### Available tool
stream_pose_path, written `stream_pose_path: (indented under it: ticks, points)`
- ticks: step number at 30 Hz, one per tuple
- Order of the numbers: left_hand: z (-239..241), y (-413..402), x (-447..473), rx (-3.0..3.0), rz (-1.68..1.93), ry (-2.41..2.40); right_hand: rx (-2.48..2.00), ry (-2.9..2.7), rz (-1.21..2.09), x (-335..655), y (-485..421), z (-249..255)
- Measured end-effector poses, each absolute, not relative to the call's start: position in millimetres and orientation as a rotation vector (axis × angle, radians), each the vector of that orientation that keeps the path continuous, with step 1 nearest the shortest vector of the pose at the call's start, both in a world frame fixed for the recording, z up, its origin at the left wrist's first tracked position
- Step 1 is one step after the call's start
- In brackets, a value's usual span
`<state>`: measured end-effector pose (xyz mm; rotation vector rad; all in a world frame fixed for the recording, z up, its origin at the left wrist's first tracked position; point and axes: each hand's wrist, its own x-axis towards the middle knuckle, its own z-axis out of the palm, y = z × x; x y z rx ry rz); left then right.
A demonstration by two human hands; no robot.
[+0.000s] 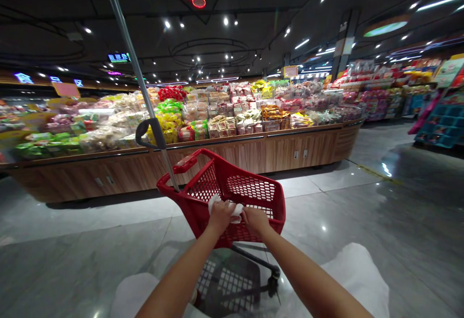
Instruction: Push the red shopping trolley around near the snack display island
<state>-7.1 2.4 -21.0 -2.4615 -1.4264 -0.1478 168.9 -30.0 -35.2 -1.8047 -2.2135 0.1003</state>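
A red plastic shopping cart basket stands in front of me on a dark wheeled frame. My left hand is closed on a white cloth pressed against the basket's near rim. My right hand is closed too, pinching the same cloth at its right end on the rim. A grey pole with a black handle rises from the cart's left side toward the ceiling.
A long wooden display counter piled with packaged snacks runs across behind the cart. More shelves and a blue rack stand at the right. Glossy grey floor tiles surround the cart.
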Motion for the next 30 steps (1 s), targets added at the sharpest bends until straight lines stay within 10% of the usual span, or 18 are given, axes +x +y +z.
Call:
stream_pose_path:
  ticks: [14, 30]
  points:
    - [32, 13, -108, -2.420, -0.089, -1.273, -1.803, -2.285, -0.026, 183, -30, -52]
    - [-13, 0, -8, -2.532, -0.142, -1.287, -1.796, -2.339, -0.045, 199, -23, -47]
